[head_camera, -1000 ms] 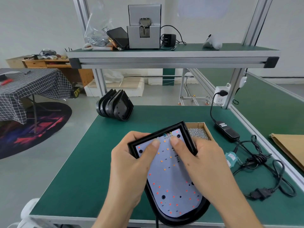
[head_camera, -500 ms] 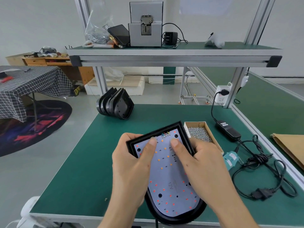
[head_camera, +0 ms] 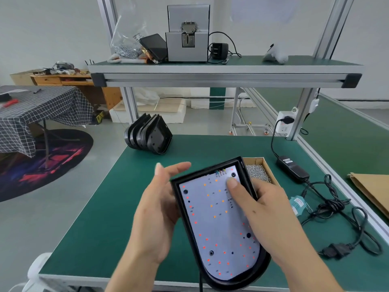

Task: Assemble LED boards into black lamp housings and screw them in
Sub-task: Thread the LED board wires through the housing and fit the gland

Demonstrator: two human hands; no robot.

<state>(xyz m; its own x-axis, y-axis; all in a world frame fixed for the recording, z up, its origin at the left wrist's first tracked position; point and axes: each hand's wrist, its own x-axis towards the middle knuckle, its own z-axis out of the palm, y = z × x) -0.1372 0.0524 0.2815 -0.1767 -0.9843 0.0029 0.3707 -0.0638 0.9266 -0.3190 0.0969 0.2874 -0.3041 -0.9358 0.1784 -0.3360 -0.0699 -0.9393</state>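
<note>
A black lamp housing (head_camera: pixel 242 280) is held tilted above the green table's near edge, with a white LED board (head_camera: pixel 219 224) dotted with red and orange LEDs seated inside it. My right hand (head_camera: pixel 267 216) grips the housing's right side and its thumb presses the board near the top right. My left hand (head_camera: pixel 157 211) supports the housing's left side from beneath; its thumb and fingers are lifted straight, clear of the board. Coloured wires (head_camera: pixel 220 172) show at the board's top edge.
A cardboard box of screws (head_camera: pixel 257 170) sits just behind the housing. Several empty black housings (head_camera: pixel 148 137) lean together at the table's far left. A power adapter (head_camera: pixel 292 168) and tangled cables (head_camera: pixel 341 209) lie right. A brown paper sheet (head_camera: pixel 372 190) is at the right edge.
My left thumb has lifted off the board and the hand has opened beside the housing. My right thumb has slid toward the board's top right corner. The housing has shifted slightly right.
</note>
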